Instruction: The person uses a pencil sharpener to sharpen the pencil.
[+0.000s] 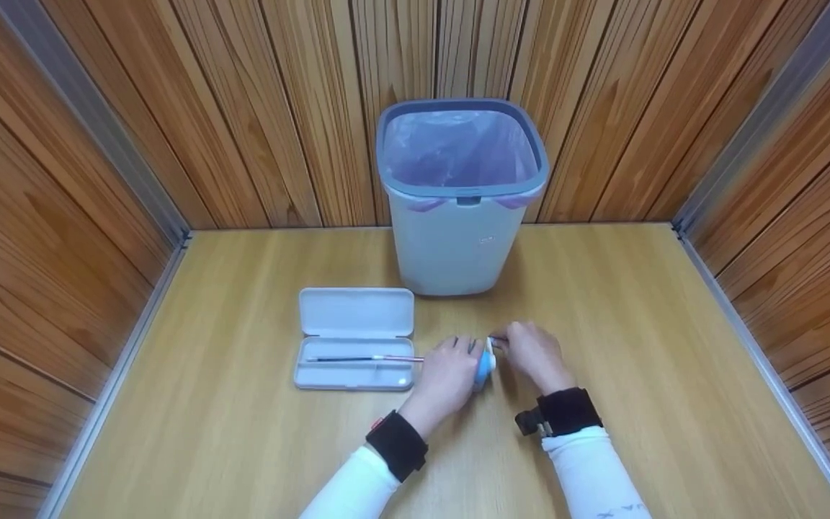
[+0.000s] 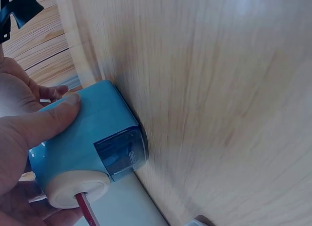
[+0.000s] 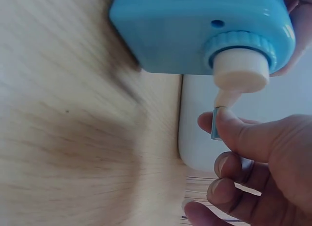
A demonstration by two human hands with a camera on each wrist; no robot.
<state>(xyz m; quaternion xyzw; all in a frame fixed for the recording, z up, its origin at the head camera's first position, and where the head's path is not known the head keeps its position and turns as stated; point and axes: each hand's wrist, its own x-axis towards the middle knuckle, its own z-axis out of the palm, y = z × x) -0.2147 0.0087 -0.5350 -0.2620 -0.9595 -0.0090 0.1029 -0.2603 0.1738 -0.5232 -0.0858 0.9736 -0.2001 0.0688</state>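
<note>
A blue crank pencil sharpener [image 1: 484, 366] stands on the table with my left hand [image 1: 447, 375] wrapped round its body. In the left wrist view, my left thumb lies along the top of the sharpener, and a red pencil [image 2: 87, 210] sticks out of its cream round holder [image 2: 78, 187]. My right hand [image 1: 534, 353] pinches the small blue grip [image 3: 214, 124] of the cream crank [image 3: 241, 72] between thumb and forefinger. Beside my left hand, a grey pencil case [image 1: 356, 311] lies with its lid back; a slender shaft overlaps its lower tray in the head view.
Behind the sharpener stands a tall pale bin [image 1: 454, 245] with a blue-grey rim and a translucent liner [image 1: 462, 148]. Wood-panelled walls [image 1: 336, 108] enclose the wooden table [image 1: 228, 447] at the back and both sides.
</note>
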